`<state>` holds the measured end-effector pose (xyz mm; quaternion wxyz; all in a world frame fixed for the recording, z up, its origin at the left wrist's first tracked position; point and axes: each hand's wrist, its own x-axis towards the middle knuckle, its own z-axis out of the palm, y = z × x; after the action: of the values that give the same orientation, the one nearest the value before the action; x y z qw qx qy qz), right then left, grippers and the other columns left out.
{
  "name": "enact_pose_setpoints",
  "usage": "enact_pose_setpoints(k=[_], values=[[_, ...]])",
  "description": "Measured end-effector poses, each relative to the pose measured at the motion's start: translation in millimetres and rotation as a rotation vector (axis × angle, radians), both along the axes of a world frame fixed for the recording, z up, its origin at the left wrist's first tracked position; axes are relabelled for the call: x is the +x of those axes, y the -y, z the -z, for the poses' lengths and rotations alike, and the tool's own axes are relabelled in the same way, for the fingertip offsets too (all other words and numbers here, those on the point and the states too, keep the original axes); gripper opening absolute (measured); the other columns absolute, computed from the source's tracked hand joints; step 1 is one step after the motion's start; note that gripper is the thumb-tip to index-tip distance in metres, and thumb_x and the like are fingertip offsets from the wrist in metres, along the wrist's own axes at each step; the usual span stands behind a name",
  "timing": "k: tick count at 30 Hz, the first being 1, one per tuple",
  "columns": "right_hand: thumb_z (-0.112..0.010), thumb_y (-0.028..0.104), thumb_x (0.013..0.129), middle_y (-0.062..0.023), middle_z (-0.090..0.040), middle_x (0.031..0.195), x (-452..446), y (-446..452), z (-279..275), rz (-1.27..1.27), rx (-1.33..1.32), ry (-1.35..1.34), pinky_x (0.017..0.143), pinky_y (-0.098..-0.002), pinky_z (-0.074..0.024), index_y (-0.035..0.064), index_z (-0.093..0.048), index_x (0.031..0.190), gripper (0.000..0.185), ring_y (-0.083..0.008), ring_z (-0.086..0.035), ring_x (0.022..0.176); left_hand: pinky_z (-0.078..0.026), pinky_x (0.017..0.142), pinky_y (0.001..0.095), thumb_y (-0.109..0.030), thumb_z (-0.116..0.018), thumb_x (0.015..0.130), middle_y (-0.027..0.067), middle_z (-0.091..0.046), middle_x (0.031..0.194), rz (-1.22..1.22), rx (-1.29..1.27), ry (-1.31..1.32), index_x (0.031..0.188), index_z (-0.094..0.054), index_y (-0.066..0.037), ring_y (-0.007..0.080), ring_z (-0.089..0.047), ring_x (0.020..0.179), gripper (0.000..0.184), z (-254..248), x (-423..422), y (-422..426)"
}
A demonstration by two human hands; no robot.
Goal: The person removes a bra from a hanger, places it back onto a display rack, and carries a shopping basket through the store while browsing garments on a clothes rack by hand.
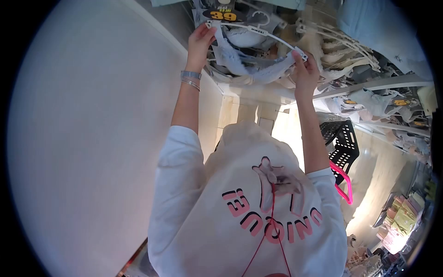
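Observation:
A white plastic hanger point(257, 30) with a hook at its middle is held up at the top of the view. My left hand point(201, 40) pinches its left end, and my right hand point(305, 64) grips the right end. A pale bluish-white garment point(244, 64) hangs in a curve between the two ends. Its details are blurred. Behind it, near my left hand, is a dark tag point(223, 16) with a yellow "39".
Racks of garments on white hangers point(346, 44) fill the upper right, above a white rail point(378, 86). A black perforated basket point(344, 143) with a pink handle point(349, 187) stands on the right. A white wall point(92, 129) covers the left side. Folded items point(401, 221) lie at lower right.

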<state>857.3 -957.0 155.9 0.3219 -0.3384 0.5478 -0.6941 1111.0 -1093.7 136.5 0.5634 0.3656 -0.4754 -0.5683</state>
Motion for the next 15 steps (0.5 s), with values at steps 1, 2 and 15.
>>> enact_pose_setpoints(k=[1, 2, 15], values=[[-0.068, 0.02, 0.085, 0.0039, -0.053, 0.068, 1.9, 3.7, -0.4, 0.014, 0.001, 0.006, 0.056, -0.0178, -0.0342, 0.0001, -0.063, 0.104, 0.028, -0.0028, -0.043, 0.061, -0.048, 0.076, 0.0226, -0.013, -0.064, 0.087, 0.0018, -0.064, 0.099, 0.001, 0.004, -0.009, 0.117, -0.055, 0.001, 0.009, -0.059, 0.087, 0.034, -0.7, -0.8, 7.1], [-0.068, 0.021, 0.085, 0.0032, -0.054, 0.068, 2.3, 6.0, -2.0, 0.037, 0.032, -0.028, 0.055, -0.0177, -0.0335, 0.0007, -0.063, 0.104, 0.028, -0.0032, -0.043, 0.061, -0.048, 0.075, 0.0226, -0.013, -0.065, 0.087, 0.0012, -0.063, 0.098, -0.029, 0.021, -0.026, 0.116, -0.056, 0.0, 0.0088, -0.059, 0.085, 0.033, -0.1, -3.8, 11.5], [-0.068, 0.02, 0.085, 0.0033, -0.046, 0.064, -10.1, 43.4, -6.9, 0.172, -0.013, -0.12, 0.055, -0.0209, -0.0337, 0.0002, -0.064, 0.103, 0.027, -0.0056, -0.041, 0.06, -0.048, 0.078, 0.0225, -0.004, -0.055, 0.087, 0.0064, -0.061, 0.106, 0.043, -0.194, 0.078, 0.119, -0.054, 0.002, 0.0123, -0.058, 0.091, 0.033, 1.2, -22.8, 63.7]])
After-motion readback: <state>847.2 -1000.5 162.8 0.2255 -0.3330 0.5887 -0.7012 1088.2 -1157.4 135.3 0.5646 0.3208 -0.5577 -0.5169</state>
